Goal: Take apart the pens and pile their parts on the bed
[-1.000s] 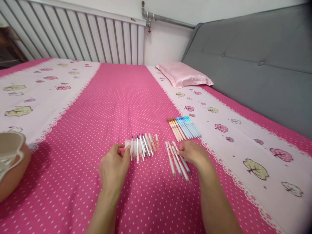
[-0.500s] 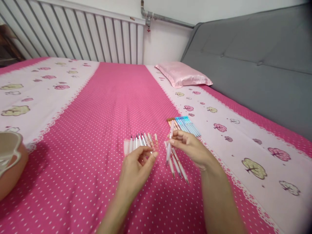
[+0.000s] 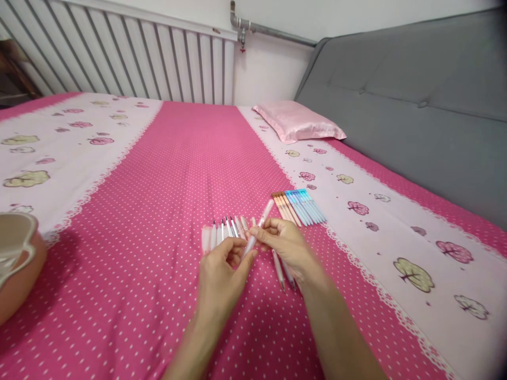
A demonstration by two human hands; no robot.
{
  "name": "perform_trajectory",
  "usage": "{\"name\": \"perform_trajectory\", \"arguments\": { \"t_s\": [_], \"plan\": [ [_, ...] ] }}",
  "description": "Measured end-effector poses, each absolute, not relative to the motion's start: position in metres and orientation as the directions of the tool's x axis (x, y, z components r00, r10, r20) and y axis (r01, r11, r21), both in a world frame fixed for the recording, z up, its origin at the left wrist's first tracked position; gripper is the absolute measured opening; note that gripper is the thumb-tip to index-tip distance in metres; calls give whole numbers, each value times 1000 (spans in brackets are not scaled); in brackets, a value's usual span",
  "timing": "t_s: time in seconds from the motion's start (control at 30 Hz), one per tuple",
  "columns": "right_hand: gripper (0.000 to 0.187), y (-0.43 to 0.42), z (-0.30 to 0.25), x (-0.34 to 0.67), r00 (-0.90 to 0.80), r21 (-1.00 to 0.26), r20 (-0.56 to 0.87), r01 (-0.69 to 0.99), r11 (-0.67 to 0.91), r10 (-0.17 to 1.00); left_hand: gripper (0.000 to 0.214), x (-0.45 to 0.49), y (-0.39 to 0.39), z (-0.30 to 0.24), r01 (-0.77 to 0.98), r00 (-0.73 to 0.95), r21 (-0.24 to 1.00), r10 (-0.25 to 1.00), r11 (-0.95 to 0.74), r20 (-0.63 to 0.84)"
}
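A pale pink pen [image 3: 264,212] slants between my two hands above the pink sheet. My right hand [image 3: 287,245] pinches it near its middle between thumb and fingers. The lower end of the pen sits between the thumb and curled fingers of my left hand [image 3: 224,269]; its tip is hidden there. Just beyond my left hand lies a row of white and pinkish pens [image 3: 214,232], partly covered by my fingers. Loose pens [image 3: 278,270] poke out below my right hand, which covers their upper parts.
Orange-brown pens [image 3: 283,207] and blue pens [image 3: 304,206] lie side by side past my right hand. An orange basket [image 3: 29,269] with a pale rim stands at the left edge. A pink pillow [image 3: 297,121] rests by the grey headboard [image 3: 404,79]; a radiator [image 3: 158,58] is behind.
My right hand has moved left with the pale pink pen, which has tilted from near upright and now reaches my left hand. My left hand has barely moved.
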State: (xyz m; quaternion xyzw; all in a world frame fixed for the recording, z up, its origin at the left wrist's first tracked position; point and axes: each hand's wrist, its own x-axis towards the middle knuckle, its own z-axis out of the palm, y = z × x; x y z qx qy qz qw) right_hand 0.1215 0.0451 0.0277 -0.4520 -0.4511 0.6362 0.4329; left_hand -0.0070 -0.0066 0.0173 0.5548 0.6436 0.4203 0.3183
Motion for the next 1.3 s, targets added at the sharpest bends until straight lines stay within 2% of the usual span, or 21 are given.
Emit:
{"name": "perform_trajectory", "arguments": {
  "t_s": [0.13,0.27,0.47,0.6,0.7,0.8,0.9,1.0,1.13,1.3],
  "plan": [
    [28,46,26,117,-155,-971,-174,-136,-195,973,27,-7,-6,14,427,-185,903,982,47,36],
    [26,46,26,118,-163,-974,-150,-143,-174,975,28,-9,-4,12,296,-133,953,991,67,-28],
    [17,45,33,127,-263,-969,-129,-171,-178,956,27,-13,-3,19,30,62,989,987,148,-149],
    [16,45,38,133,-360,-966,-118,-176,-192,925,30,-15,-5,21,-153,210,956,954,250,-216],
    [18,44,39,136,-411,-956,-141,-179,-231,901,35,-16,-7,22,-213,256,923,930,319,-263],
    [21,44,39,137,-392,-954,-133,-200,-225,910,36,-15,-5,22,-144,140,958,963,250,-230],
    [20,43,40,135,-336,-960,-128,-196,-202,933,37,-13,-2,20,42,-51,991,991,125,-123],
    [16,43,42,133,-313,-963,-119,-193,-186,942,32,-11,-1,17,223,-176,974,984,38,2],
    [13,43,42,132,-281,-967,-96,-203,-156,955,22,-13,-2,15,289,-148,957,986,-33,79],
    [17,42,40,132,-291,-972,-69,-194,-129,954,37,-15,-2,14,144,-10,989,1000,23,-21]
  ]
}}
